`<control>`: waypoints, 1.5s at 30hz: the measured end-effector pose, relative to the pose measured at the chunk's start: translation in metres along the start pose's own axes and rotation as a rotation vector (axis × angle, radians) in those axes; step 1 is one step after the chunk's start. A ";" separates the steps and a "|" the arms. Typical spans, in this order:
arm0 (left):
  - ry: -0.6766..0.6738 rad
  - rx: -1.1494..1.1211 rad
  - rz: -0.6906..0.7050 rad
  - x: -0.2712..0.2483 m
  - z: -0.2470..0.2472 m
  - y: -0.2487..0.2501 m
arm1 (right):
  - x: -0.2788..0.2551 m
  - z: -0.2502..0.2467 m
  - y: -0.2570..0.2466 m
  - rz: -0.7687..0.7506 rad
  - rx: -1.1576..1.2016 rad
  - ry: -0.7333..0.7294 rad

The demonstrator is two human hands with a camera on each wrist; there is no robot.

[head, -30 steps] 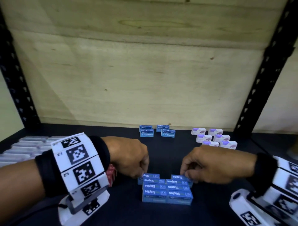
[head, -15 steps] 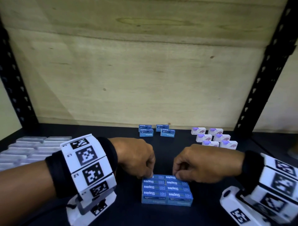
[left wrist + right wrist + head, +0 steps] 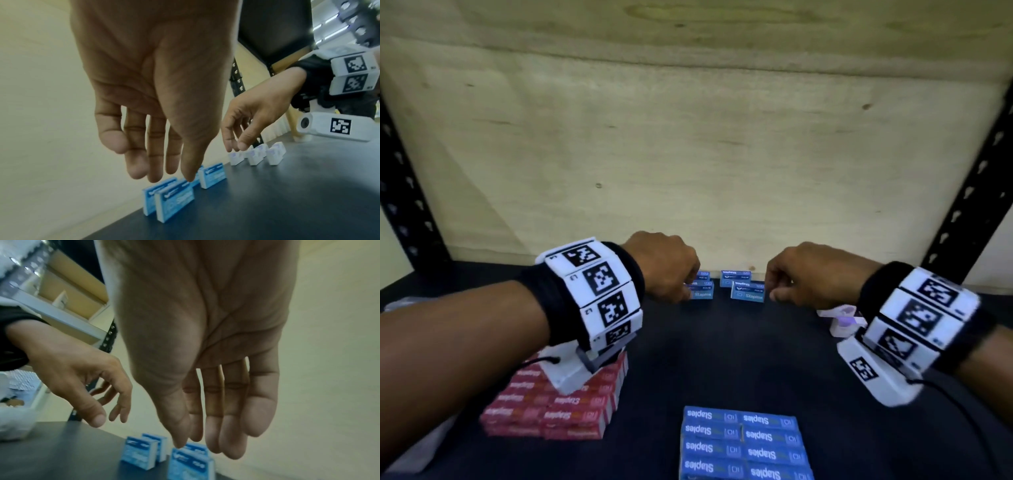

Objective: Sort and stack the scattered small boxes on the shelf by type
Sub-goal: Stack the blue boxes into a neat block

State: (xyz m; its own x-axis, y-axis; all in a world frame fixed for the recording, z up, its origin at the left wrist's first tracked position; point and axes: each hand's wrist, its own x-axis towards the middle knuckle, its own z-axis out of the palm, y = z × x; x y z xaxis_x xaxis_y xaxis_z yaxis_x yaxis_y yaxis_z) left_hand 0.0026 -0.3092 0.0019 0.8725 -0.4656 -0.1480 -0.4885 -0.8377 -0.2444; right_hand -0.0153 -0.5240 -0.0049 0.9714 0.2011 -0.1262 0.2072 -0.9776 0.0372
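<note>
Several small blue staple boxes stand on edge at the back of the dark shelf. My left hand hovers over the left pair, fingers hanging straight, holding nothing. My right hand reaches in beside the right pair, fingers also relaxed and empty. In the left wrist view the left hand has its thumb tip just above a box top. In the right wrist view the right hand hangs just over the nearest box. A neat stack of blue boxes lies at the front.
A red staple-box stack sits front left under my left wrist. White and purple boxes stand at the right, partly hidden by my right hand. A plywood wall closes the back; black uprights flank the shelf.
Both hands have left the front blue stack and moved to the back of the shelf, opening over the standing blue boxes. The head view has shifted, so the red stack now shows.
</note>
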 end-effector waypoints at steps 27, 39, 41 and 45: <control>-0.148 -0.046 0.108 0.001 0.012 0.008 | -0.013 0.017 -0.006 -0.094 0.064 -0.138; -0.161 -0.211 0.233 -0.066 0.021 0.026 | -0.087 0.033 -0.012 -0.150 0.209 -0.191; -0.189 -0.242 0.236 -0.072 0.021 0.028 | -0.093 0.034 -0.013 -0.155 0.210 -0.203; -0.236 -0.301 0.254 -0.079 0.021 0.028 | -0.105 0.031 -0.015 -0.158 0.220 -0.236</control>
State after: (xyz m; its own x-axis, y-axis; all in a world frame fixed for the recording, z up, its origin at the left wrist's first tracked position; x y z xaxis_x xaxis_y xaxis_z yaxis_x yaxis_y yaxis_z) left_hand -0.0808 -0.2898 -0.0135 0.6825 -0.6182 -0.3900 -0.6313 -0.7675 0.1117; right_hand -0.1237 -0.5327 -0.0231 0.8706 0.3560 -0.3396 0.2978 -0.9308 -0.2120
